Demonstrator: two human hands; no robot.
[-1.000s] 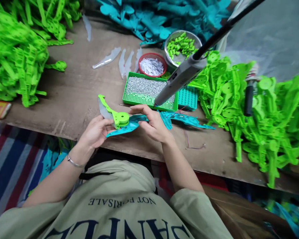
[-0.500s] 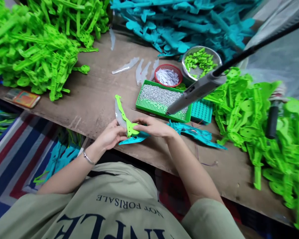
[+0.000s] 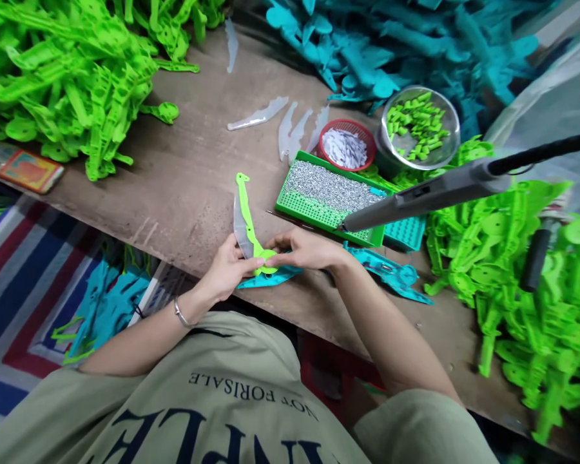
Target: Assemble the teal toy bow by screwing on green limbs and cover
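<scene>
Both of my hands grip one light-green plastic part (image 3: 246, 209), long and narrow with a rounded lower end, over the near edge of the table. A translucent blade-shaped plastic piece (image 3: 240, 225) lies along its left side. My left hand (image 3: 228, 267) has its thumb on the rounded end, fingers beneath. From the right, my right hand (image 3: 302, 248) pinches that same end between thumb and fingers. Just below the hands rests a blue plastic half-shell (image 3: 270, 278), partly covered by them. Another blue half-shell (image 3: 391, 270) with small fittings inside lies beyond my right wrist.
A grey electric screwdriver (image 3: 415, 193) hangs over a green tray (image 3: 329, 225) of small screws. Behind are a red basket (image 3: 325, 145) of white pieces and a metal bowl (image 3: 454, 138) of green bits. Green parts (image 3: 72, 77) and blue parts (image 3: 415, 51) are heaped around.
My view has shifted a little. My left thumb has come onto the rounded end of the green part, which now stands more upright. The screwdriver hangs at a flatter angle.
</scene>
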